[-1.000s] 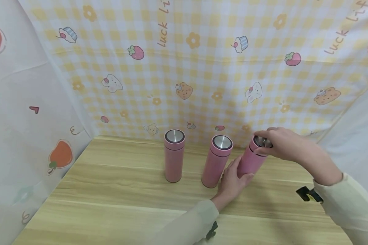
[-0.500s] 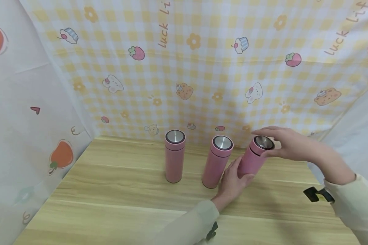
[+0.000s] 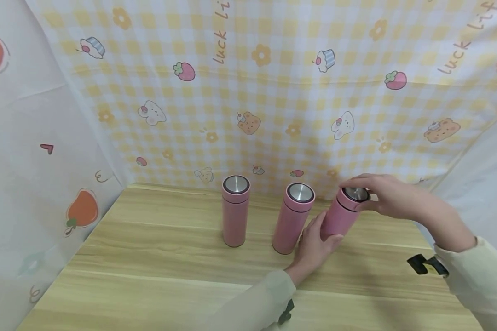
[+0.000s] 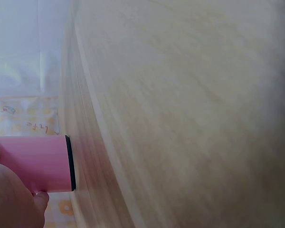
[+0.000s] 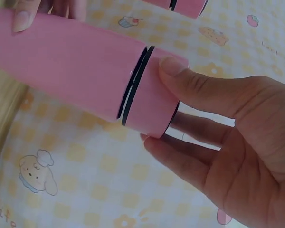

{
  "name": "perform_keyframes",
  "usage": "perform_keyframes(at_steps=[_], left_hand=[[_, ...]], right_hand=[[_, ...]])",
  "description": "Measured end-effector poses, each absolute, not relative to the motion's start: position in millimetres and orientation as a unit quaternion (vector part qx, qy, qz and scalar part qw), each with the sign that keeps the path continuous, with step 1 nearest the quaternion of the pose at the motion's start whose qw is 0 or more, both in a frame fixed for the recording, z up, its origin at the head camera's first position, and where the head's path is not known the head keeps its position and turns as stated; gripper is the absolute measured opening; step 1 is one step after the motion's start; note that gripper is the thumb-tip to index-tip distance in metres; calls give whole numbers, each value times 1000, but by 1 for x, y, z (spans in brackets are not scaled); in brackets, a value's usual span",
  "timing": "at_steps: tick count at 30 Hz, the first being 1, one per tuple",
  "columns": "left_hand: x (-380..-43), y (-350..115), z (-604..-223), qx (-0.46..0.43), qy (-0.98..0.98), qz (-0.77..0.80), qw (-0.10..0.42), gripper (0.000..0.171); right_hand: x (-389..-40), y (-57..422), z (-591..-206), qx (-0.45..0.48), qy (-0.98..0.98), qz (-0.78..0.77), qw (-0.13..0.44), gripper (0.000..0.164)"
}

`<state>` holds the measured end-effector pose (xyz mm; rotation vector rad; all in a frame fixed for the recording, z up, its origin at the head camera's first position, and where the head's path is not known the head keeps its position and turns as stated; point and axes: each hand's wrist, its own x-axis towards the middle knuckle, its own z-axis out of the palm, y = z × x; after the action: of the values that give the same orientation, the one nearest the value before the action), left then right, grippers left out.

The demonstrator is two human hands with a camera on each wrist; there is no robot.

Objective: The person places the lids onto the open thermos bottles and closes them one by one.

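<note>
Three pink thermos bottles with steel-topped lids stand on a wooden table. My left hand [image 3: 313, 246] grips the lower body of the right-hand bottle [image 3: 338, 219], thumb on the near side. Its dark base ring meets the tabletop in the left wrist view. At the top, my right hand [image 3: 391, 195] holds the pink lid [image 5: 154, 92] between thumb and fingers, with the palm off to the right. A narrow gap edged by dark rings shows between lid and body in the right wrist view. The middle bottle [image 3: 290, 225] stands right beside my left hand.
The left bottle [image 3: 235, 216] stands upright, apart from the other two. Behind them hangs a yellow checked cloth [image 3: 273, 101] with cartoon prints, and a white cloth [image 3: 45, 115] hangs at the left. The wooden table [image 3: 149, 262] stretches toward the front.
My right hand has loosened, shifted right off the lid's edge, then closed in on the lid again with its thumb farther right. My left hand and the bottles stay in place.
</note>
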<state>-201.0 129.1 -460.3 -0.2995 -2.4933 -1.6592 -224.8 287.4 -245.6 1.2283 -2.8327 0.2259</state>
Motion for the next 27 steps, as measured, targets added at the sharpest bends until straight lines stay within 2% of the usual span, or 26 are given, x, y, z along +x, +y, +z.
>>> perform_keyframes(at_steps=[14, 27], left_hand=[[-200, 129, -459, -97, -830, -545, 68, 69], [-201, 129, -459, -111, -821, -554, 80, 69]], right_hand=[[-223, 280, -248, 378, -923, 55, 46, 57], [-221, 273, -247, 341, -938, 44, 38, 52]])
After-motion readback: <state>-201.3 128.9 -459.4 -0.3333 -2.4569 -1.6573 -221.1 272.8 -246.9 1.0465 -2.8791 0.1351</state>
